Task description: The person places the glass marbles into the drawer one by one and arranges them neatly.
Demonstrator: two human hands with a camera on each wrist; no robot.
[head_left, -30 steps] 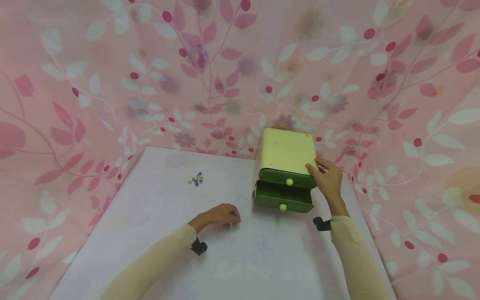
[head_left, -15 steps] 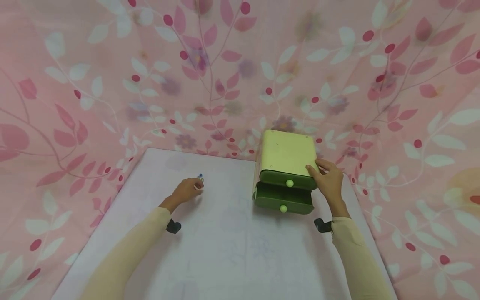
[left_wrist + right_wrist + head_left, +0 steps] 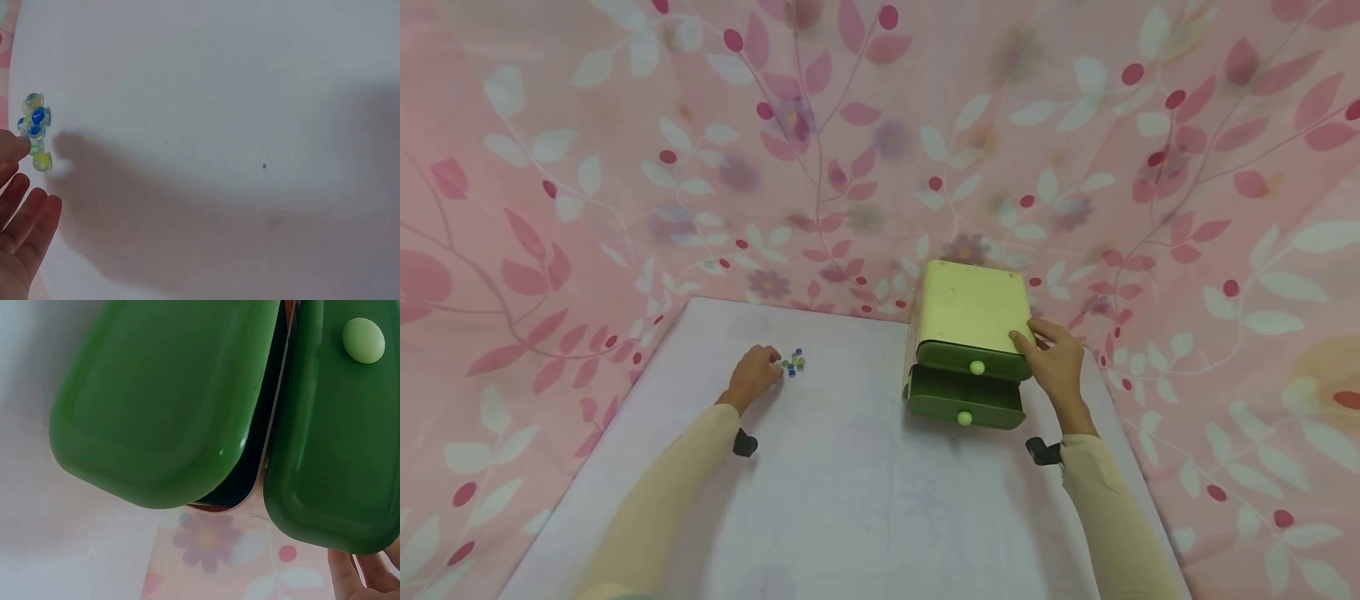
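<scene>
A small cabinet (image 3: 973, 304) with a pale yellow top and two green drawers stands at the back right of the table. Its lower drawer (image 3: 966, 404) is pulled out a little. My right hand (image 3: 1056, 362) grips the cabinet's right front corner, thumb on the top edge. The right wrist view shows the lower drawer (image 3: 162, 394) jutting past the upper drawer (image 3: 337, 425), with my right hand's fingertips (image 3: 369, 578) at the bottom corner. A cluster of small blue, yellow and green marbles (image 3: 793, 362) lies at the back left. My left hand (image 3: 758, 371) reaches them, one finger touching a marble (image 3: 35, 148).
The white table (image 3: 880, 500) is walled on three sides by a pink leaf-patterned cloth (image 3: 880, 150). The table's edges meet the cloth just behind the marbles and beside the cabinet.
My left hand has moved from the middle of the table up and left to the marbles. The right hand and the cabinet have stayed put.
</scene>
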